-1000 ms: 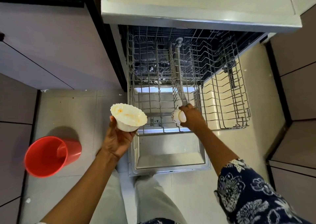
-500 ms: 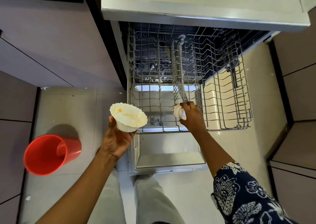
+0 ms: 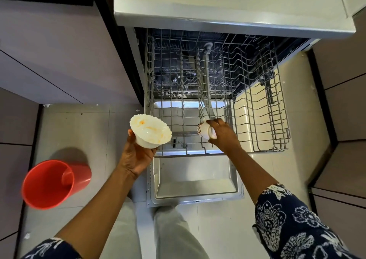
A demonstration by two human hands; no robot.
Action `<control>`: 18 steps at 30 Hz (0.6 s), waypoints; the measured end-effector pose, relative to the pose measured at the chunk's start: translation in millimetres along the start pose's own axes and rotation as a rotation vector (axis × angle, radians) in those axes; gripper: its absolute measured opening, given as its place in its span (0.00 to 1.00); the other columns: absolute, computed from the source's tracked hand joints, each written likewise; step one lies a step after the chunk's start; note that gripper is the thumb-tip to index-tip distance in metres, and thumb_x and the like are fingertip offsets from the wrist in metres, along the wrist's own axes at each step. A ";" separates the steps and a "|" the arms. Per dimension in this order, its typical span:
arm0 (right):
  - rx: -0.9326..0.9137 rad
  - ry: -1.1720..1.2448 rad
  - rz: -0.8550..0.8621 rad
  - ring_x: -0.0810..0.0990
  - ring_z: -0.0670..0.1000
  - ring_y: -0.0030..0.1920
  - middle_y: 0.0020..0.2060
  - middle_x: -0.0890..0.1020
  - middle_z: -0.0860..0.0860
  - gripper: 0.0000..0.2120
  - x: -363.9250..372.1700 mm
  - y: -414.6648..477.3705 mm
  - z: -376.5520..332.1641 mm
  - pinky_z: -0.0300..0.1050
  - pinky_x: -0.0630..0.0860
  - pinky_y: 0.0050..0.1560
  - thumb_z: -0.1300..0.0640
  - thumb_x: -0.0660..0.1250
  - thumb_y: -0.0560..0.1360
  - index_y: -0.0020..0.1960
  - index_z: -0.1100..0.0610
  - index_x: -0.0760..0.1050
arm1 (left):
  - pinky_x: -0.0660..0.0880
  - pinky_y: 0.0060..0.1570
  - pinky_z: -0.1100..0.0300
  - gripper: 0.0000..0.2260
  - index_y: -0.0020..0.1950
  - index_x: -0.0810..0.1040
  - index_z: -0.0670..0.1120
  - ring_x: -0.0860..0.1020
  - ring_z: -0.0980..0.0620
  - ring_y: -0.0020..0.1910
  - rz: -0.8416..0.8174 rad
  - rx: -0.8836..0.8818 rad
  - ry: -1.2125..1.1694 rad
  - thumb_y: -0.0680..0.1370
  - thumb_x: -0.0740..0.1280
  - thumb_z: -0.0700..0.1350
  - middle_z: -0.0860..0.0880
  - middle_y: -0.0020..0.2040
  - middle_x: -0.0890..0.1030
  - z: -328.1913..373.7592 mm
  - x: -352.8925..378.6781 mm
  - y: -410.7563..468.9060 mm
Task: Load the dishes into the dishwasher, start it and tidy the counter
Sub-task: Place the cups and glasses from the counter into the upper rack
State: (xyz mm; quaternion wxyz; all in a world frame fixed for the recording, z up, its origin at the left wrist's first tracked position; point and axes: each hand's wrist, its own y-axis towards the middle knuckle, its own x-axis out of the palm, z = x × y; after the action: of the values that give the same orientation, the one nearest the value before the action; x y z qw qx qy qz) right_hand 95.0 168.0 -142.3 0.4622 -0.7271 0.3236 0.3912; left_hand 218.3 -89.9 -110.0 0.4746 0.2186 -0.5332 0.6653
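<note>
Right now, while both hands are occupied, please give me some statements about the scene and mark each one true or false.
1. The left hand holds a white bowl with orange smears inside. True.
2. The right hand is empty. False: it grips a small patterned cup.
3. The upper rack is pulled out over the open door. True.
4. The red bucket stands inside the dishwasher. False: it stands on the floor, to the left.
5. The rack is full of plates. False: no plates show in it.
</note>
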 end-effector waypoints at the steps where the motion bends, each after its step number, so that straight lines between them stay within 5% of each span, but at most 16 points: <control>1: 0.026 0.041 -0.010 0.70 0.59 0.64 0.66 0.70 0.56 0.37 -0.8 2.0 1.2 0.52 0.70 0.62 0.56 0.76 0.67 0.72 0.54 0.64 | 0.78 0.54 0.51 0.33 0.53 0.84 0.51 0.81 0.45 0.54 -0.021 0.001 0.006 0.51 0.82 0.59 0.46 0.56 0.82 1.2 -1.0 -0.5; 6: 0.293 0.390 0.035 0.73 0.58 0.62 0.62 0.75 0.58 0.37 -0.2 3.0 2.6 0.42 0.70 0.56 0.55 0.78 0.64 0.69 0.56 0.68 | 0.80 0.43 0.59 0.38 0.53 0.83 0.50 0.82 0.50 0.50 0.030 0.069 0.294 0.46 0.83 0.59 0.50 0.50 0.84 7.1 13.5 -6.8; 10: 0.361 0.630 0.160 0.74 0.57 0.62 0.62 0.75 0.56 0.35 14.5 -8.3 -2.0 0.39 0.69 0.55 0.58 0.78 0.64 0.68 0.57 0.70 | 0.79 0.44 0.63 0.42 0.61 0.69 0.59 0.77 0.56 0.54 0.041 0.277 1.063 0.50 0.78 0.67 0.57 0.58 0.75 6.6 26.3 -11.9; 13: 0.352 0.670 0.243 0.74 0.57 0.61 0.60 0.75 0.55 0.34 21.5 -14.5 -3.7 0.51 0.75 0.58 0.57 0.78 0.63 0.67 0.53 0.70 | 0.76 0.54 0.54 0.42 0.67 0.65 0.58 0.71 0.52 0.60 -0.089 0.486 1.652 0.58 0.70 0.73 0.58 0.63 0.69 1.9 18.0 0.9; 18: 0.239 0.479 0.298 0.71 0.57 0.62 0.62 0.72 0.57 0.34 27.0 -17.1 -5.3 0.52 0.73 0.61 0.53 0.75 0.68 0.71 0.51 0.66 | 0.74 0.54 0.46 0.44 0.71 0.63 0.50 0.69 0.45 0.61 -0.165 0.577 1.992 0.61 0.72 0.68 0.45 0.67 0.72 -29.6 9.1 28.0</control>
State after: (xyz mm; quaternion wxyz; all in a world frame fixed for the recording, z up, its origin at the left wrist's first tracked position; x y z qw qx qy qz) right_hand 123.7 166.4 -157.2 0.3926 -0.6834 0.5703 0.2313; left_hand 196.3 -58.6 -126.8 0.6737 -0.2890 0.2961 0.6122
